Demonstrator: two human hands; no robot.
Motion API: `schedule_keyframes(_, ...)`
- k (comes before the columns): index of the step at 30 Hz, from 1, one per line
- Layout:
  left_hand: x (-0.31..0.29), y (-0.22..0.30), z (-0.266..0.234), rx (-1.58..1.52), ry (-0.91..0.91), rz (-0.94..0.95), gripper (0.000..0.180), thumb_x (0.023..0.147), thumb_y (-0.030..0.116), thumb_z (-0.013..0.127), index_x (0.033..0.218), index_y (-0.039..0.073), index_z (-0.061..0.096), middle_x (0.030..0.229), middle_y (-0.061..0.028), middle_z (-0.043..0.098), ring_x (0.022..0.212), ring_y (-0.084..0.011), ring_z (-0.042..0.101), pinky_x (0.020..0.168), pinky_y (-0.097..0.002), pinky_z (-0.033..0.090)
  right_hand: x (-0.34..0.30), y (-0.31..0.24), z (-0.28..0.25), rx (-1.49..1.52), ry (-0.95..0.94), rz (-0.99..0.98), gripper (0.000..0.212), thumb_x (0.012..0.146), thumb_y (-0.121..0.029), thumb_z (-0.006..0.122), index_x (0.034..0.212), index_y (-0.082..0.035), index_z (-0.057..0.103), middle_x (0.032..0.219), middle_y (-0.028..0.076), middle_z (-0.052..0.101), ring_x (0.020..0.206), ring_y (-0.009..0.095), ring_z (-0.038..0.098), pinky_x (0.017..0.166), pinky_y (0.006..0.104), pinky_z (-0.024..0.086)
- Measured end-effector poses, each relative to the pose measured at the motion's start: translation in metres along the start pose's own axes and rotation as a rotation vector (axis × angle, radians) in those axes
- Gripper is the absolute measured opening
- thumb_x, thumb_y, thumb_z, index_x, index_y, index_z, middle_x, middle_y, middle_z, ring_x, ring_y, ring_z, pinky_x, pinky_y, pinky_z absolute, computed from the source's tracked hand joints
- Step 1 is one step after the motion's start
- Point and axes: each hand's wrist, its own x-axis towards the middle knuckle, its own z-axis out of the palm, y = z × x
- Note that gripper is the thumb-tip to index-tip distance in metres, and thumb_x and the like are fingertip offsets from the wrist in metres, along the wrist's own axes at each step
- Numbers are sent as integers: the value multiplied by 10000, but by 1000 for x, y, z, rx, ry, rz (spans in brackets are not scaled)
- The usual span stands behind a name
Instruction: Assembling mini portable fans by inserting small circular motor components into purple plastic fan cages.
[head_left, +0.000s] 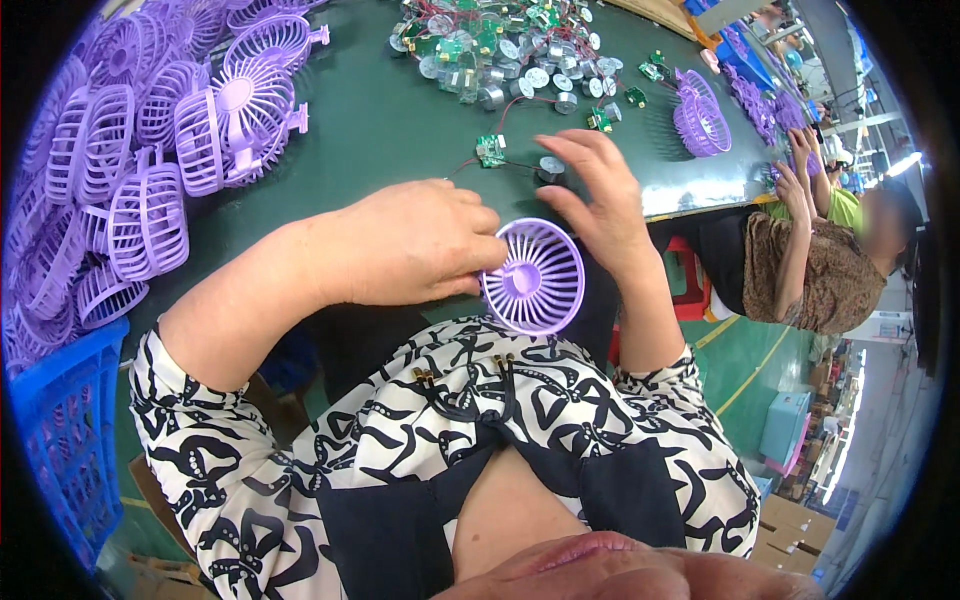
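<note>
My left hand is closed on the edge of a round purple fan housing, its slatted bowl facing up with a hub in the middle. The housing is held over the table's near edge, in front of my body. To its right and a little above, my right hand is empty, with thumb and fingers apart. Close to its fingertips, a small grey motor lies on the table, with thin wires to a green circuit board.
Purple fan housings are heaped on the left, above a blue crate. A pile of motors with circuit boards covers the back of the green table. Two more housings stand at the right. A co-worker sits beyond them.
</note>
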Motion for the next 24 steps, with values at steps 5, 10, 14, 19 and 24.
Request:
schedule_keyframes(5, -2, -3, -1, 45, 21, -47, 221, 774, 174, 732, 909, 82, 582, 891, -77, 563, 888, -282, 579, 775, -418, 458, -13, -1, 3, -93, 11, 23, 362, 760, -120, 762, 1109, -100, 669, 992, 83, 625, 928, 290, 609, 788, 389, 490)
schedule_keyframes(10, -1, -3, -3, 46, 10, -56, 211, 789, 169, 722, 919, 81, 581, 894, -76, 561, 889, -280, 574, 779, -416, 455, 0, 0, 6, -142, -1, 27, 211, 812, -125, 730, 999, -54, 663, 908, 87, 629, 804, 291, 613, 718, 398, 486)
schedule_keyframes(14, -2, -2, -2, 42, 6, -60, 208, 797, 171, 716, 925, 81, 579, 893, -76, 560, 896, -278, 569, 782, -418, 449, 3, -9, -14, 239, -283, 317, 199, 854, -170, 710, 859, 14, 637, 765, 140, 615, 641, 296, 588, 584, 400, 450)
schedule_keyframes(19, -3, -2, 0, 31, 13, -59, 212, 801, 182, 713, 927, 81, 575, 896, -76, 559, 900, -278, 565, 783, -422, 443, 12, -11, -26, 8, -478, 389, 290, 841, -287, 723, 854, -13, 628, 711, 119, 597, 641, 278, 595, 586, 398, 450)
schedule_keyframes(24, -3, -2, 0, 59, 6, -45, 216, 798, 177, 713, 929, 78, 572, 905, -79, 564, 901, -289, 571, 781, -423, 454, 10, -15, -21, -61, -312, 305, 289, 804, -222, 740, 1011, -42, 646, 793, 112, 613, 705, 282, 615, 641, 395, 481)
